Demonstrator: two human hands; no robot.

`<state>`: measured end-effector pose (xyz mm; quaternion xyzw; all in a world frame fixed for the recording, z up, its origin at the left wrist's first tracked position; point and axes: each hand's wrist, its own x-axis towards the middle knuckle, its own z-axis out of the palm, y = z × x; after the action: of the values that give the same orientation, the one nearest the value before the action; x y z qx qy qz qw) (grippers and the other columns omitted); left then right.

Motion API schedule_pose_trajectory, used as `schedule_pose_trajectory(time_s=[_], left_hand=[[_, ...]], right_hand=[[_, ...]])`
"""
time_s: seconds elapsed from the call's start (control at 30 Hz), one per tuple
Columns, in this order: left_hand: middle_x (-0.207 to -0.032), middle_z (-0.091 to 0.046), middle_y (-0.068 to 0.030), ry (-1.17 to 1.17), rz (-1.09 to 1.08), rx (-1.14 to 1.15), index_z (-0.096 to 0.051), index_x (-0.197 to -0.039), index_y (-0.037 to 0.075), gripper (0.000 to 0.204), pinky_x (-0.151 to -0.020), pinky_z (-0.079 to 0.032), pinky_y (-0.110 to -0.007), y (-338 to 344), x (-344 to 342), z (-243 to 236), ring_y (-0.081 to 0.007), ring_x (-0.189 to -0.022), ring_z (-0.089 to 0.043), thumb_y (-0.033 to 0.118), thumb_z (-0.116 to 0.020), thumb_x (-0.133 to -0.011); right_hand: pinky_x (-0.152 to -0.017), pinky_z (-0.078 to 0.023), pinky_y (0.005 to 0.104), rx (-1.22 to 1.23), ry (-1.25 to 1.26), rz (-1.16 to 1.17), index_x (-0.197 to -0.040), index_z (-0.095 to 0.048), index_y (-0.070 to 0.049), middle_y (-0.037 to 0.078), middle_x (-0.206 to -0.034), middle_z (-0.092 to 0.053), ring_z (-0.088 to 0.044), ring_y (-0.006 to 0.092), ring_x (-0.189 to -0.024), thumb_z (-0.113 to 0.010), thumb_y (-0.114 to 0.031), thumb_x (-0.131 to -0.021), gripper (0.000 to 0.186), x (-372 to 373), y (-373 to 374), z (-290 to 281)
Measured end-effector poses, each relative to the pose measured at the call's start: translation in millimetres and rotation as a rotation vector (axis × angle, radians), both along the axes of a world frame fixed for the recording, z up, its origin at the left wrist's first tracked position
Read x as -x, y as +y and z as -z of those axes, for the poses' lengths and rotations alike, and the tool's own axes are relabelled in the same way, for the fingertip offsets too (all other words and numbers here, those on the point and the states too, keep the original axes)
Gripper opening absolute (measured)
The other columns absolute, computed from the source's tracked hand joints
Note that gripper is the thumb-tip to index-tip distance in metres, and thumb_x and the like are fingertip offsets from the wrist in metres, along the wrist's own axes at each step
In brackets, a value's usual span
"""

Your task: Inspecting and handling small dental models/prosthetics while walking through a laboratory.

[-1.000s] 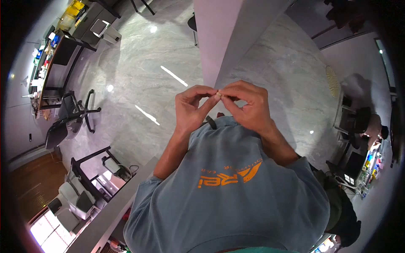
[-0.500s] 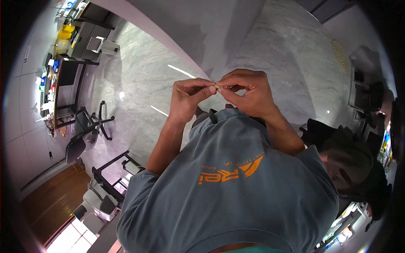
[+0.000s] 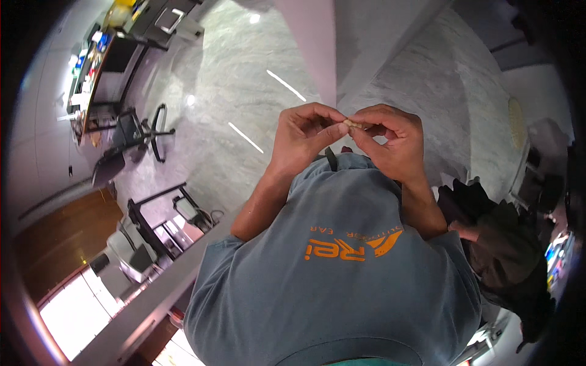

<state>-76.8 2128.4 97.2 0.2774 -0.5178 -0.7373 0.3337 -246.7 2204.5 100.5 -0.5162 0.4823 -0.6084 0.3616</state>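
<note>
A small tan, knobbly piece (image 3: pixel 350 123), peanut-like in look, is pinched between both hands in front of my body. My left hand (image 3: pixel 298 139) grips its left end with thumb and index finger. On its other side, my right hand (image 3: pixel 395 141) closes thumb and fingertips on it, the remaining fingers curled. The fingertips of the two hands nearly touch and cover most of the piece, so its exact kind is unclear. Below the hands is my grey-blue T-shirt (image 3: pixel 305 293) with an orange print.
A pale wall corner (image 3: pixel 336 55) rises just beyond my hands. Grey marbled floor (image 3: pixel 238 79) lies around me. To the left stand a black office chair (image 3: pixel 131 137) and a cluttered desk (image 3: pixel 101 73). Close on my right is a person in dark clothing (image 3: pixel 506 244).
The view has turned, so the hands and wall corner appear farther right and the room at left has shifted. Both hands still pinch the small tan piece, which shows more now.
</note>
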Motion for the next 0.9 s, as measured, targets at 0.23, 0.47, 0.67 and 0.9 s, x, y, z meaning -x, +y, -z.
schedule_pose_trajectory(time_s=[0.23,0.47,0.67,0.9], left_hand=[[-0.092,-0.07,-0.0112,0.059,-0.134,-0.027,-0.066,-0.099,-0.006,0.012,-0.08,-0.054,-0.028,2.5,-37.0,3.6,-0.0144,-0.088,-0.066,-0.005,-0.068,-0.087],[-0.096,-0.069,-0.012,0.093,-0.255,0.043,-0.065,-0.102,-0.007,0.018,-0.085,-0.053,-0.029,5.8,-59.0,3.0,-0.0161,-0.093,-0.066,-0.008,-0.069,-0.085],[-0.096,-0.07,-0.0135,0.024,-0.307,0.185,-0.07,-0.1,-0.004,0.018,-0.083,-0.053,-0.03,2.3,-69.2,5.3,-0.0171,-0.091,-0.066,-0.011,-0.068,-0.083],[-0.096,-0.071,-0.0152,0.082,-0.268,0.067,-0.072,-0.095,-0.005,0.014,-0.082,-0.054,-0.03,-7.8,-86.7,9.1,-0.0177,-0.091,-0.067,-0.01,-0.071,-0.082]], right_hand=[[-0.069,-0.059,0.0234,0.037,0.094,-0.056,-0.106,-0.069,-0.002,0.007,-0.086,-0.072,-0.07,0.0112,-0.077,-0.072,0.005,-0.079,0.028,-29.3,-23.2,-5.3],[-0.072,-0.06,0.0264,0.223,0.256,-0.099,-0.107,-0.066,0.003,0.013,-0.094,-0.071,-0.072,0.0166,-0.084,-0.073,0.011,-0.077,0.032,-47.6,-38.9,-4.7],[-0.072,-0.061,0.027,0.265,0.289,-0.14,-0.106,-0.066,0.003,0.013,-0.093,-0.072,-0.072,0.0172,-0.084,-0.074,0.011,-0.076,0.032,-55.2,-49.4,-6.2],[-0.065,-0.059,0.0237,0.193,0.141,-0.216,-0.096,-0.07,0.0,0.01,-0.086,-0.071,-0.071,0.0156,-0.074,-0.074,0.007,-0.076,0.022,-66.5,-60.4,-7.2]])
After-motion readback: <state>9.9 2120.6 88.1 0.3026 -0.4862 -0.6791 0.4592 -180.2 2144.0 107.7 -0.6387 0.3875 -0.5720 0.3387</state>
